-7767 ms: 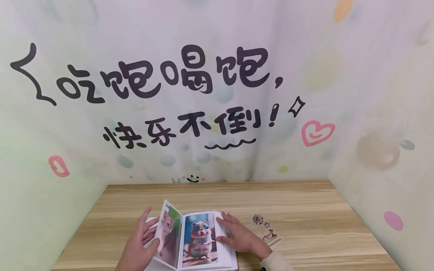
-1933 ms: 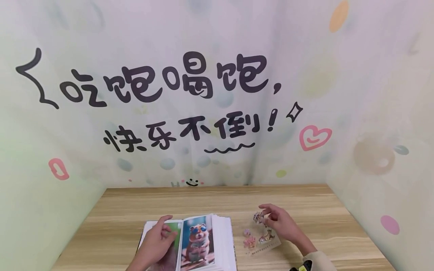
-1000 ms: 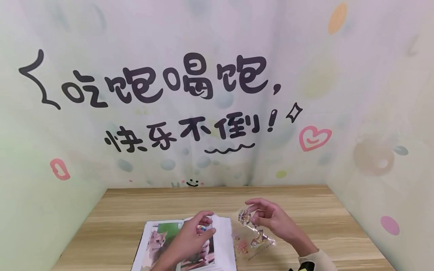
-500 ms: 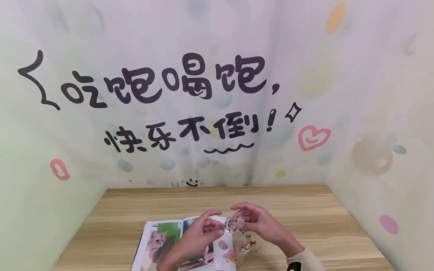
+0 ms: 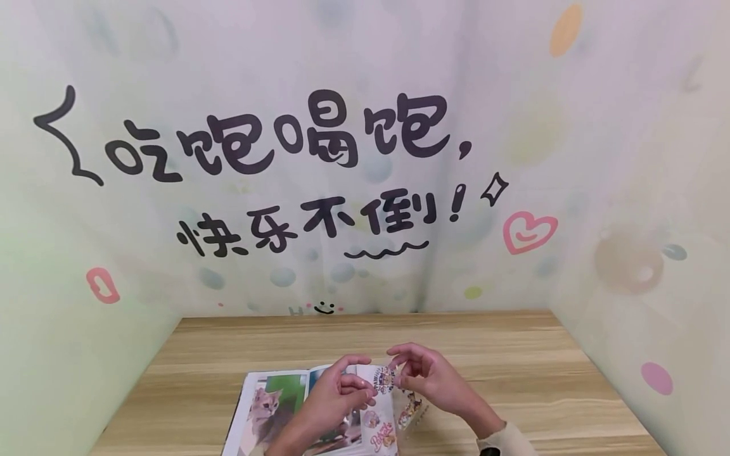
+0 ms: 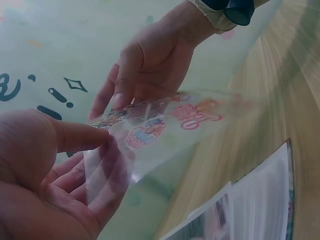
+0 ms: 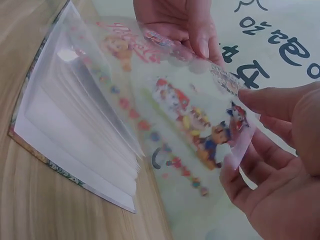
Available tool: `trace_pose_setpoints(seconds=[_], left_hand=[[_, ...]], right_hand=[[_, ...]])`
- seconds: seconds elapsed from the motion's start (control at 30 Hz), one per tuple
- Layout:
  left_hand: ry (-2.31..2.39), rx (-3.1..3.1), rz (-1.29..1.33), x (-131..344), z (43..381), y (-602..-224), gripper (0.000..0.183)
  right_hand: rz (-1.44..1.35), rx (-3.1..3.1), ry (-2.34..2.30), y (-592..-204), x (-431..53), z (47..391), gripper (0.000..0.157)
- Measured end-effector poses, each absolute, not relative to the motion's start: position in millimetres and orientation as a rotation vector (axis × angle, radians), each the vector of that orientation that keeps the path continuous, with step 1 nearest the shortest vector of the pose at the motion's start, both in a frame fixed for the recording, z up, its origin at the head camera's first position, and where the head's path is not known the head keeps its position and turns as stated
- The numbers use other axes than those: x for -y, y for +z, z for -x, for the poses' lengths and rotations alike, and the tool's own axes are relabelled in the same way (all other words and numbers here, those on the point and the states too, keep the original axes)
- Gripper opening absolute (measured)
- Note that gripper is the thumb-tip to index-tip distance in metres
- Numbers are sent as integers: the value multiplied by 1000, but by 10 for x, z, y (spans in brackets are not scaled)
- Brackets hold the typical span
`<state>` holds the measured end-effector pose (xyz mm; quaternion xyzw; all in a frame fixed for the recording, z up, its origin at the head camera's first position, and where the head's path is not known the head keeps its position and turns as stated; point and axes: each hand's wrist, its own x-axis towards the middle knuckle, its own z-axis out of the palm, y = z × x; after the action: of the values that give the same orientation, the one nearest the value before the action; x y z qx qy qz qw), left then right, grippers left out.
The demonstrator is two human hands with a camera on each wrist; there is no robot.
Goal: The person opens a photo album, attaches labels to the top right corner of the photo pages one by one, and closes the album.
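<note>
The left hand [image 5: 333, 402] and the right hand [image 5: 430, 380] each pinched an edge of the clear, flexible plastic sheet of colourful cartoon-puppy stickers [image 7: 192, 120], thumbs on top and fingers beneath. Just under two seconds earlier the sheet had lain on the pale wood-grain table [image 5: 513, 380]; now it hung raised and tilted over the right edge of the open, white-paged photo album [image 5: 265, 405].

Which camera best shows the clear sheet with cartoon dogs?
The right wrist view: the clear sheet is large there, its dogs distinct. The left wrist view catches it slanted, pink lettering showing; the head view shows it small.
</note>
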<state>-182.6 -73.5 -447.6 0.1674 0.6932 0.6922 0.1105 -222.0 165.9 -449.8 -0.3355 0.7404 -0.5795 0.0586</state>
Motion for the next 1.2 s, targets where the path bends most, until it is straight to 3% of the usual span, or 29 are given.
trace_pose_setpoints(seconds=[0.27,0.73,1.2], left_hand=[[2046,-2075,-431,750,1824,-4504,48],[2094,-2063,-407,759,1846,-4545,53],[2116,-2040,-431,730,1844,-4522,52]], right_hand=[[960,-2695,-1602,-4444,-1562,2119,38],[1448,-2711,-1637,-4494,-1361,2011,28],[1209,-2704,-1608,-4610,-1313,1992,22]])
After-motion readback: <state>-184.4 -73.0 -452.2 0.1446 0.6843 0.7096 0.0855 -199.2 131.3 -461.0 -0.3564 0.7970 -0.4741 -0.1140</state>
